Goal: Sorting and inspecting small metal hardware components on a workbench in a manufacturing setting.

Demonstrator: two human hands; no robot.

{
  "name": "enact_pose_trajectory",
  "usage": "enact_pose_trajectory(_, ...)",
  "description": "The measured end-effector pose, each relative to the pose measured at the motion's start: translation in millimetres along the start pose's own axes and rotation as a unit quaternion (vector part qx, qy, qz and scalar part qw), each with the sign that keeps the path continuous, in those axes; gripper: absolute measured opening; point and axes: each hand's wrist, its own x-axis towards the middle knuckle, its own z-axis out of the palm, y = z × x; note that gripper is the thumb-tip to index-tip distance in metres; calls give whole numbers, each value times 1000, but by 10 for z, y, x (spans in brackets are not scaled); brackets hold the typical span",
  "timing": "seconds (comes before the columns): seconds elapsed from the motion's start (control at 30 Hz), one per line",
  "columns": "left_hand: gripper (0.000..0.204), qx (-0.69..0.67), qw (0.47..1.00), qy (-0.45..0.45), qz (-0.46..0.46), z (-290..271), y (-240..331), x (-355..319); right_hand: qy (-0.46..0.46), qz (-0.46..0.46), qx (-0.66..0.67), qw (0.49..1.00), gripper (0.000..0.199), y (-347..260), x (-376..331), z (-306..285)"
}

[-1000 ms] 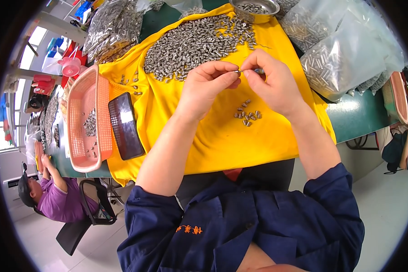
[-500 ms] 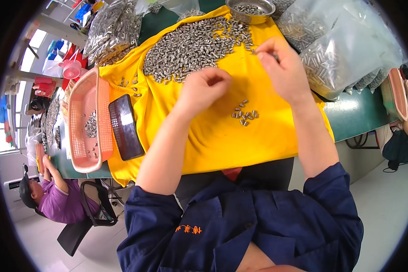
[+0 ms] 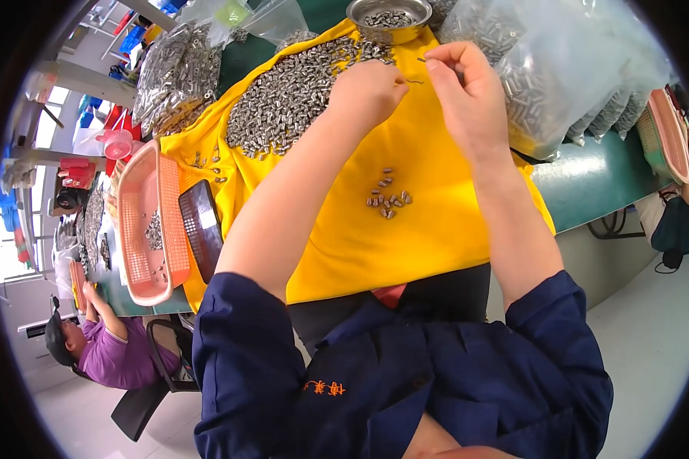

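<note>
My left hand [image 3: 366,93] is closed in a pinch over the right edge of a large pile of small silvery metal cylinders [image 3: 279,99]. A short, thin, dark strip [image 3: 414,81] pokes out from its fingertips. Facing it, my right hand [image 3: 473,99] pinches a small dark metal piece [image 3: 422,60] between thumb and forefinger, with the other fingers curled. The two hands are apart. Below them, a small group of metal cylinders [image 3: 386,202] lies loose on the yellow cloth [image 3: 429,237].
A steel bowl [image 3: 390,32] of metal parts stands behind the pile. Bags of parts [image 3: 540,92] crowd the right, another bag [image 3: 177,76] the back left. At left are a pink basket [image 3: 170,237] and a black tray [image 3: 199,229]. A person in purple [image 3: 126,352] sits far left.
My left hand has moved up and right, closer to my right hand, and the thin strip now shows at its fingertips. My right hand stays pinched near the same spot. The view has shifted slightly.
</note>
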Motion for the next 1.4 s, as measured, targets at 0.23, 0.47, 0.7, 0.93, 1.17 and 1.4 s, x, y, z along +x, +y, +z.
enact_pose_trajectory(0.23, 21, 54, 998, -29, -26, 280, -58, 167, -8, -7, -27, 1000, 8, -14, -31, 33)
enact_pose_trajectory(0.47, 15, -448, 881, 18, -151, -159, -13, -575, -58, 44, 43, 996, 8, -15, -79, 47)
enact_pose_trajectory(0.7, 13, -652, 726, 96, -196, -190, -76, -1051, -252, 63, -52, 964, 6, -33, -236, 178)
enact_pose_trajectory(0.93, 13, -635, 750, 86, -165, -187, -60, -1064, -255, 64, -54, 963, 6, -32, -258, 217)
enact_pose_trajectory(1.17, 12, -603, 775, 91, -169, -166, -60, -1059, -264, -21, -172, 949, 6, -81, -306, 240)
enact_pose_trajectory(1.4, 10, -520, 830, 92, -181, -159, -59, -1056, -267, -46, -217, 938, 8, -23, -336, 271)
